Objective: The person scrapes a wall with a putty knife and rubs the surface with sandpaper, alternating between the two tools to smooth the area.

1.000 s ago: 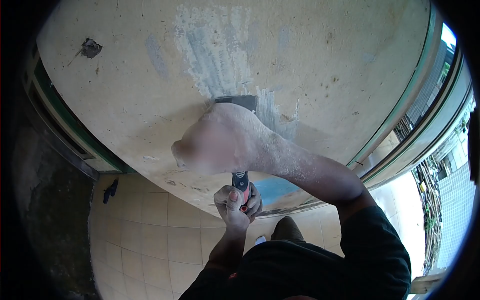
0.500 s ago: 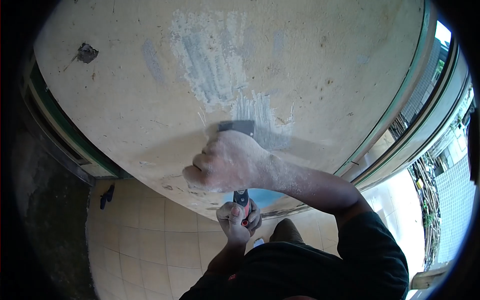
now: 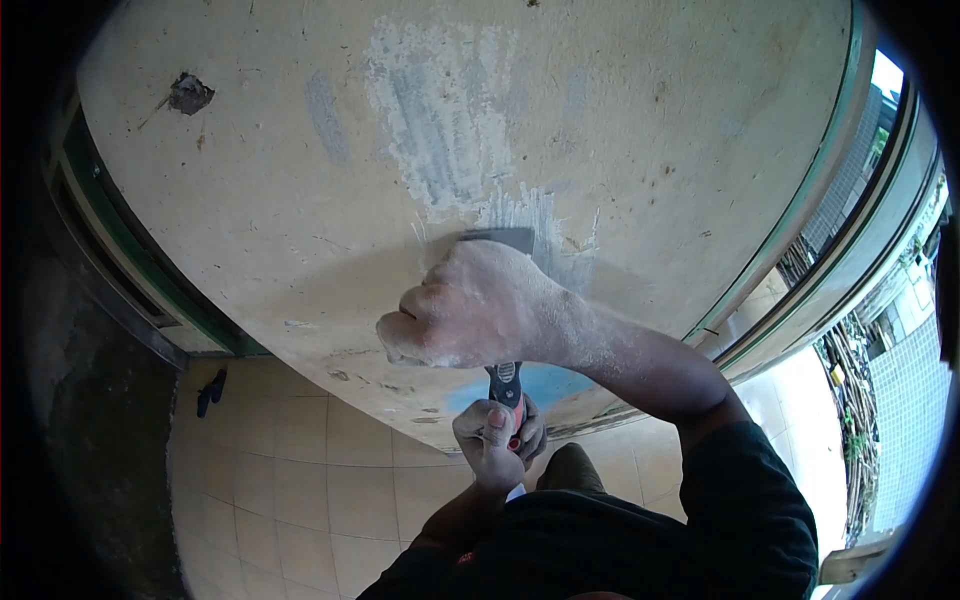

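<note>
Dusty and closed, my right hand (image 3: 480, 305) grips a scraper (image 3: 505, 238) whose wide dark blade lies against the wall (image 3: 300, 220), at the lower end of a rough whitish scraped patch (image 3: 445, 120). The scraper's handle is hidden by the hand. Lower down, near my body, my left hand (image 3: 495, 440) is wrapped round the red and black handle of a second tool (image 3: 507, 385). Its far end is hidden under my right hand. A light blue patch (image 3: 550, 385) shows on the wall behind that tool.
A hole (image 3: 190, 93) marks the wall at upper left. Green-edged frames (image 3: 150, 260) stand on the left and right. Tiled floor (image 3: 290, 460) lies below, with dark shoes (image 3: 211, 392) at the left. Bundled sticks (image 3: 858, 430) lie outside at the right.
Both hands and their tools have shifted slightly right and up in view. The wall marks have also shifted right. Both hands keep their grip.
</note>
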A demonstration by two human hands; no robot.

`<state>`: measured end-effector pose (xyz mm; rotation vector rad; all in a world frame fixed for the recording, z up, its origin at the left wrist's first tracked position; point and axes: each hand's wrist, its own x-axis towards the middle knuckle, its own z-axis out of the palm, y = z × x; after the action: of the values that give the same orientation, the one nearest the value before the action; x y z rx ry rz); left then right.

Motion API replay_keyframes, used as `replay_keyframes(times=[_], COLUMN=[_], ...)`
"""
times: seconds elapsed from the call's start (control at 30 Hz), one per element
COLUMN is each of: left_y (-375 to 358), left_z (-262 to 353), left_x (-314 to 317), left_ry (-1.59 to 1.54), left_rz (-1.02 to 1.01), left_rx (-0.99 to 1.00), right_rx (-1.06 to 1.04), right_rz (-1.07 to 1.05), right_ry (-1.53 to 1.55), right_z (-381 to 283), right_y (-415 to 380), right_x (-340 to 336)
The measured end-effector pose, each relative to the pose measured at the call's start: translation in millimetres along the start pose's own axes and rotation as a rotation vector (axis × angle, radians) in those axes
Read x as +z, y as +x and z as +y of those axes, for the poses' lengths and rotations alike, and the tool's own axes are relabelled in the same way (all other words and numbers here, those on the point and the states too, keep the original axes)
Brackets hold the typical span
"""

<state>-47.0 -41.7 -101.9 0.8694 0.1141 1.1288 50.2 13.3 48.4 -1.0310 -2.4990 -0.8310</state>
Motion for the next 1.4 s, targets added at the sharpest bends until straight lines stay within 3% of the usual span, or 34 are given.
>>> replay_keyframes(times=[0.1, 0.23, 0.33, 0.4, 0.47, 0.57, 0.7, 0.83, 1.03, 1.07, 1.17, 1.33, 1.4], left_y=[11.1, -2.3, 0.8, 20.0, 22.1, 5.2, -5.3, 25.3, -8.5, -7.1, 18.0, -2.1, -2.1], left_z=[2.0, 0.4, -0.6, -0.3, 5.2, -2.4, -2.7, 9.1, 12.4, 13.7, 11.7, 14.0, 12.0], left_x=[-5.7, -3.5, 6.7, 1.8, 7.4, -4.9, 1.6, -8.3, 11.0, 11.5, -3.3, 7.5, 5.0], left_ry=[-0.165, -0.019, 0.055, 0.03, 0.014, -0.019, 0.027, -0.141, -0.106, -0.12, -0.146, 0.029, 0.045], left_rz=[-0.042, -0.084, 0.053, 0.027, 0.039, -0.037, 0.02, -0.114, -0.023, -0.001, -0.002, 0.007, 0.036], left_rx=[-0.05, 0.005, -0.006, -0.032, -0.074, -0.075, -0.046, -0.069, 0.036, 0.024, -0.077, -0.02, -0.011], right_rx=[-0.011, 0.01, -0.001, 0.012, -0.039, 0.004, -0.024, -0.005, 0.0, 0.02, 0.017, 0.018, -0.013], right_rz=[0.051, 0.031, -0.01, -0.054, 0.098, 0.068, 0.031, 0.116, 0.104, 0.022, 0.061, 0.134, 0.028], right_ry=[-0.08, -0.044, -0.077, -0.102, -0.161, -0.051, -0.059, -0.123, -0.003, -0.007, -0.088, -0.021, -0.054], right_z=[5.8, -5.8, 3.1, 7.7, 14.0, 1.6, -0.7, 10.8, -6.8, -3.4, 9.6, -3.3, -5.8], right_y=[8.0, -9.0, -3.8, 5.0, 9.5, -0.1, -7.2, 14.3, 3.9, 3.7, 22.0, 9.2, 6.6], right_x=[-9.3, -1.1, -4.7, -9.2, -11.5, -11.7, -1.1, -14.3, -11.0, -9.7, -12.7, -17.8, -10.2])
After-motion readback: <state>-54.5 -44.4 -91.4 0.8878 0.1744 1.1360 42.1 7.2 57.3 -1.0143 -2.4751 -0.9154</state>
